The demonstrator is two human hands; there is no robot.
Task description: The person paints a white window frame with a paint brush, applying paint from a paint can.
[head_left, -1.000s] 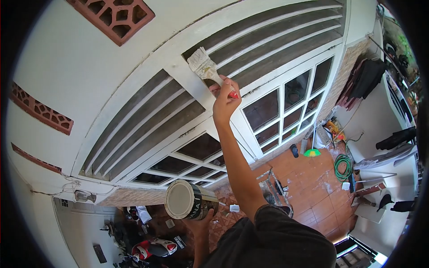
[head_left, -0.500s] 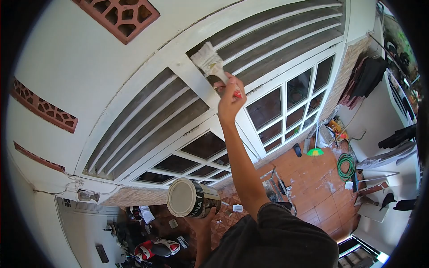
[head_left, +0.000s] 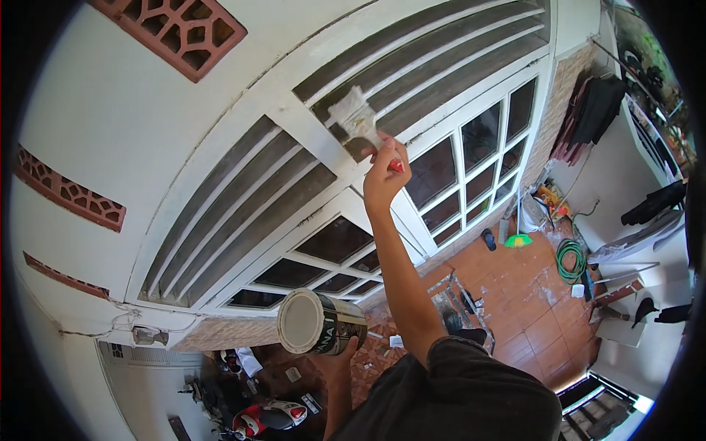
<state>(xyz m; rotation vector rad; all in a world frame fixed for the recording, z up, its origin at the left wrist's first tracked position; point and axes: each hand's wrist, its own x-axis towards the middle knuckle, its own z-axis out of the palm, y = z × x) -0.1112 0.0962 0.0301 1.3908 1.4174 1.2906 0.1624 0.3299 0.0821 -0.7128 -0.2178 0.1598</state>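
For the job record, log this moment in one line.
right hand: grip on brush | brush: raised at slatted vent, contact unclear | left hand: grip on can | can: held below vent

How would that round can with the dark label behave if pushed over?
The round can with the dark label looks rigid, its rim a neat circle, so it probably wouldn't squash. Its cylindrical wall would likely let it roll once on its side. The left hand holds it alone, so it's perhaps not very heavy.
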